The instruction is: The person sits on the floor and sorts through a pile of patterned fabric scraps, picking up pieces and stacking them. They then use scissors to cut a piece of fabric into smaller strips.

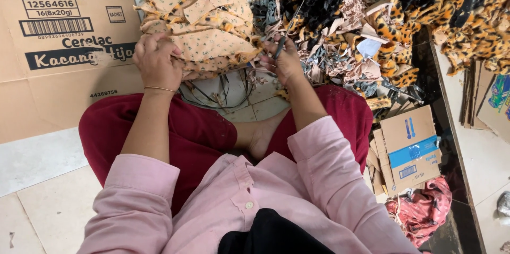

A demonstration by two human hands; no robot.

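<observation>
I sit cross-legged on the floor in dark red trousers and a pink shirt. My left hand [156,61] grips the near edge of a stack of beige fabric pieces [204,25] printed with small dark marks. My right hand [286,62] is closed on a pair of scissors [283,40], whose blades point up along the right edge of that stack. A thin gold bangle sits on my left wrist.
A heap of leopard-print, black and pink fabric scraps [382,20] fills the upper right. A flattened brown cardboard box [58,52] lies at left. Small folded cartons [406,147] and a red patterned cloth [422,211] lie at right. Dark strips [218,92] lie on the tiles.
</observation>
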